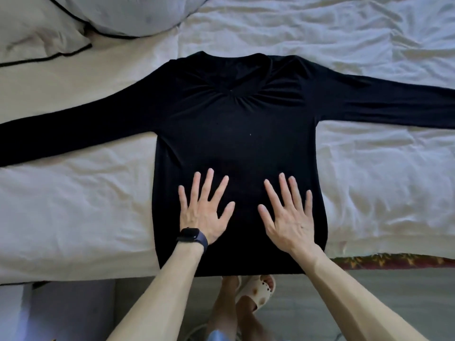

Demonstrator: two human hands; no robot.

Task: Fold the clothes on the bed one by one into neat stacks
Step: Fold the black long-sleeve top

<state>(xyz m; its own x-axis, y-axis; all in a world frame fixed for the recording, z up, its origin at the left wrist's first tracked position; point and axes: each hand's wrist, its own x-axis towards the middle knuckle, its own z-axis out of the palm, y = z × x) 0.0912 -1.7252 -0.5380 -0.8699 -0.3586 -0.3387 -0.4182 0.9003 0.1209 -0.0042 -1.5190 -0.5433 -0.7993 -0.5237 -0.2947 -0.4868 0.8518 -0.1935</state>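
I saw the black long-sleeved top [236, 124] spread flat on the bed [73, 205], sleeves out to both sides, hem at the near edge. Left hand [204, 212], watch [190, 236] on its wrist, and right hand [288, 217] pressed side by side on the top's lower body. Both grips were wide open, fingers splayed, holding nothing. A pillow [123, 13] lay far left.

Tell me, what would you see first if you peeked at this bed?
First, the big black long-sleeved top spread flat in the middle of the white bed, its sleeves stretched out to both sides. Next, the left hand and right hand, fingers spread, pressing on its lower part. A dark watch sits on the left wrist.
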